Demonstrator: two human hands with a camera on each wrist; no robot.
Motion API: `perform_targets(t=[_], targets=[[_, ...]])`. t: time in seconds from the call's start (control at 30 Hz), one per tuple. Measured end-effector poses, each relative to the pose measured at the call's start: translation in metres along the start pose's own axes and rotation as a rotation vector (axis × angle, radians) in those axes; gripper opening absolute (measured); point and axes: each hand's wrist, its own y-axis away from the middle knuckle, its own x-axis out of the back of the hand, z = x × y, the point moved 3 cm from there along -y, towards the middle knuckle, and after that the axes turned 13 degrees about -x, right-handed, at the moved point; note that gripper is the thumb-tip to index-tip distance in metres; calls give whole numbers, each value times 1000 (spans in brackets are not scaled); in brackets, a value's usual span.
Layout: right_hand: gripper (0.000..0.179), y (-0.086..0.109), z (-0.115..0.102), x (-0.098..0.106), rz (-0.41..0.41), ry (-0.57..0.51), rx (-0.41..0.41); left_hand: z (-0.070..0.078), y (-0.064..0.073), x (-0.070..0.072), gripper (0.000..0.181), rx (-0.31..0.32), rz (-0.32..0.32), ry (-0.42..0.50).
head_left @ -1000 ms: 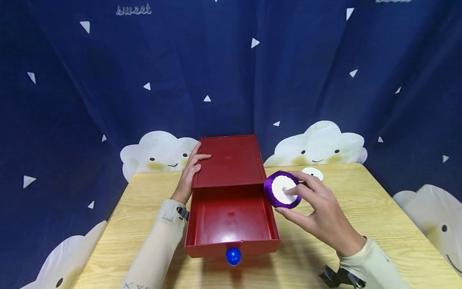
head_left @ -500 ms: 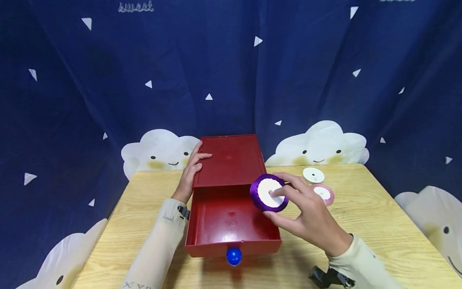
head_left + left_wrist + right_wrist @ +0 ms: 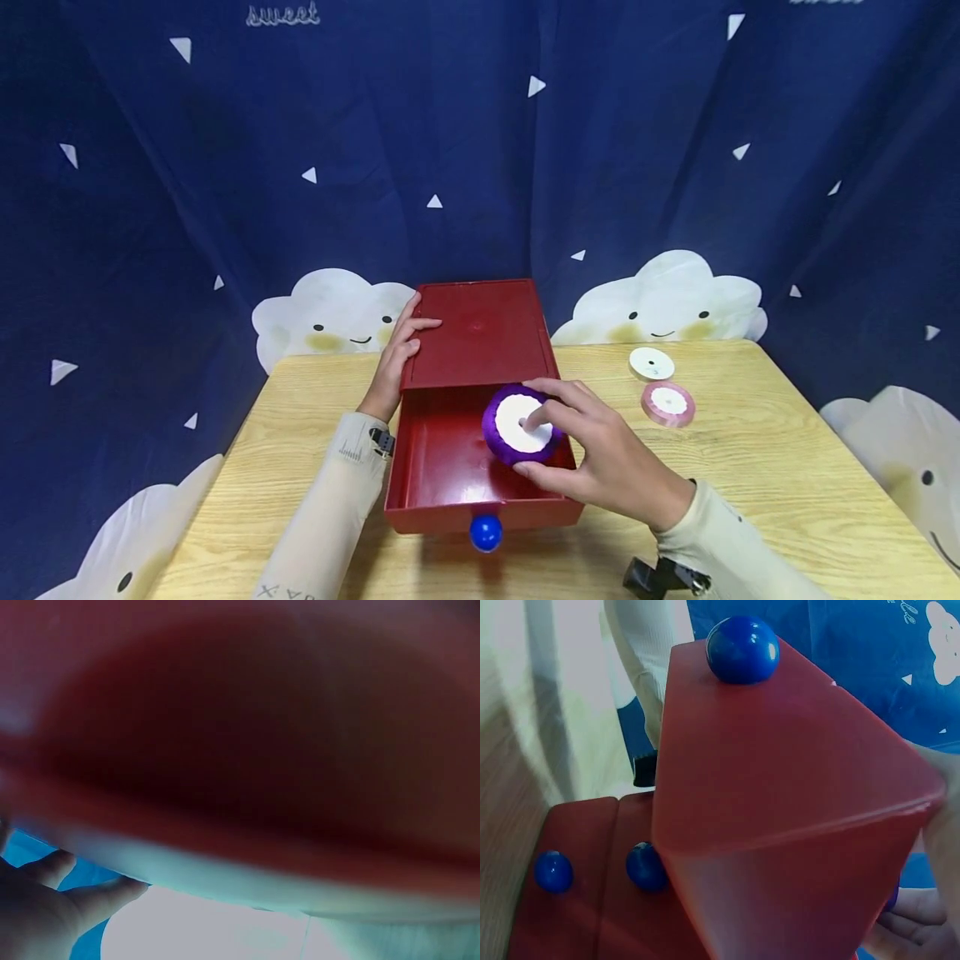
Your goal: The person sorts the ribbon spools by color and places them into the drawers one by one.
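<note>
A roll of purple ribbon (image 3: 513, 425) with a white round face hangs over the right part of the pulled-out red drawer (image 3: 442, 467). My right hand (image 3: 603, 446) holds it by its edge between thumb and fingers, with one fingertip at the centre hole. On the left edge of the red cabinet's top (image 3: 480, 333) rests my left hand (image 3: 393, 362), fingers extended across the edge. The drawer front carries a blue ball knob (image 3: 486, 532). In the right wrist view the drawer (image 3: 780, 750) hides most of the right hand (image 3: 911, 930).
A white roll (image 3: 651, 363) and a pink ribbon roll (image 3: 668, 404) lie on the wooden table (image 3: 720, 467), right of the cabinet. Lower drawer fronts with blue knobs (image 3: 553, 871) show in the right wrist view. A dark blue curtain (image 3: 480, 150) hangs behind.
My right hand has carried the purple ribbon roll leftward and down, from beside the drawer to over its inside. The pink roll has come into view. The left hand stays put.
</note>
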Motion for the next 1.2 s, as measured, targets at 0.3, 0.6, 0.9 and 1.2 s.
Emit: perform_targets(t=[0.3,0.6,0.9,1.2], targets=[[29,-9,0,-8,-79,-20,19,-8,1,2,42,22,7,10],[29,-19,1,-14,-168,37,32,-9,1,1,41,19,-2,21],[31,-33,-4,-30,-296,129,62,-11,-2,3,43,24,9,12],[35,-33,-7,-42,-357,295,84,-9,2,3,43,34,5,11]])
